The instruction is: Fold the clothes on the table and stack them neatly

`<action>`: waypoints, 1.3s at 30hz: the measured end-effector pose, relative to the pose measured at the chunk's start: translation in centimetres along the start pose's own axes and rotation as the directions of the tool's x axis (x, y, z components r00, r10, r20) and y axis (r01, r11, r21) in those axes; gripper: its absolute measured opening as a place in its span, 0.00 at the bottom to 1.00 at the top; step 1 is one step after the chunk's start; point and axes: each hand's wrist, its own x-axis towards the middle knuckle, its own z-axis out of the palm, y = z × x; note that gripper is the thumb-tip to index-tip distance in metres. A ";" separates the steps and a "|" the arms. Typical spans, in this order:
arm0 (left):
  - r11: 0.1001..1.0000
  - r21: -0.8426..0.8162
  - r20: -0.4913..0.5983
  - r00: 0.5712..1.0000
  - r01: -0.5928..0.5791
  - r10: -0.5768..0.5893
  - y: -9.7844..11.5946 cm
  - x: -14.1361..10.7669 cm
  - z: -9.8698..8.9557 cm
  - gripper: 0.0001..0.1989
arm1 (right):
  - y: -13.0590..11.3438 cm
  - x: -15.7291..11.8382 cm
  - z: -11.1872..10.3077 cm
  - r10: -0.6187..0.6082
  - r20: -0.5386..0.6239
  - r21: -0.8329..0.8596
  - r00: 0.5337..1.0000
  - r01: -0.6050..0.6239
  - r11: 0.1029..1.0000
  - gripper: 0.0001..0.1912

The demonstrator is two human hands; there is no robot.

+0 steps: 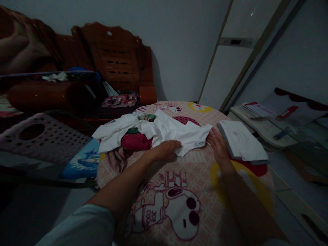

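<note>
A white shirt [167, 128] with a small dark print near its neckline lies partly spread on the round table, between my two hands. My left hand [167, 150] is closed on its near edge, thumb on top and the other fingers mostly hidden beneath. At the shirt's right end, my right hand [217, 143] pinches the edge with its fingertips. Left of the shirt is a loose heap holding another white garment [112, 131], a dark red cloth [135, 141] and a brownish-pink piece [118, 159]. A folded white garment [242, 140] rests on grey cloth to the right.
A pink patterned cloth [176, 181] with cartoon dogs covers the table. Behind it stands a carved wooden sofa [115, 58] with cloth on its seat. A perforated plastic chair back [43, 136] is at the left. Papers [258, 110] lie on a cabinet at the right.
</note>
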 end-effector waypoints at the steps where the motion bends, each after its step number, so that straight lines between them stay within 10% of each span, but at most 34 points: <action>1: 1.000 -0.008 -0.038 0.999 0.016 -0.017 -0.1 0.1 -0.2 0.23 | 0.1 0.0 -0.1 -0.021 0.044 -0.041 0.999 0.023 0.999 0.37; 8: 0.877 -0.481 -0.392 0.889 0.022 -0.238 -0.2 0.3 -3.2 0.10 | 0.7 -0.2 -0.4 -0.218 0.331 -0.444 0.918 0.355 0.823 0.38; 12: 0.589 -0.806 -0.330 0.777 0.064 -0.536 -1.1 0.4 -3.0 0.16 | 0.8 -0.2 -0.1 -0.280 0.374 -0.554 0.884 0.455 0.697 0.13; 17: 0.419 -0.907 -0.277 0.676 0.052 -0.683 -1.0 0.8 -2.7 0.14 | 0.7 -0.5 0.3 -0.321 0.385 -0.608 0.865 0.499 0.618 0.17; 23: 0.294 -0.953 -0.253 0.741 -0.079 -0.622 0.9 0.2 -4.2 0.19 | 1.5 -1.0 1.2 -0.317 0.394 -0.705 0.863 0.505 0.498 0.27; 27: 0.284 -0.954 -0.247 0.780 -0.093 -0.575 0.8 -0.1 -4.7 0.20 | 1.5 -0.3 0.6 -0.364 0.290 -0.703 0.885 0.455 0.547 0.15; 34: 0.431 -0.900 -0.366 0.656 -0.068 -0.660 -0.9 -0.3 -4.8 0.15 | -0.3 0.1 -0.8 -0.151 0.007 -0.537 0.988 0.131 0.833 0.16; 39: 0.438 -0.897 -0.377 0.610 -0.053 -0.697 -1.3 -0.1 -4.9 0.15 | -0.5 -0.1 -0.7 -0.108 -0.027 -0.469 0.994 0.083 0.879 0.18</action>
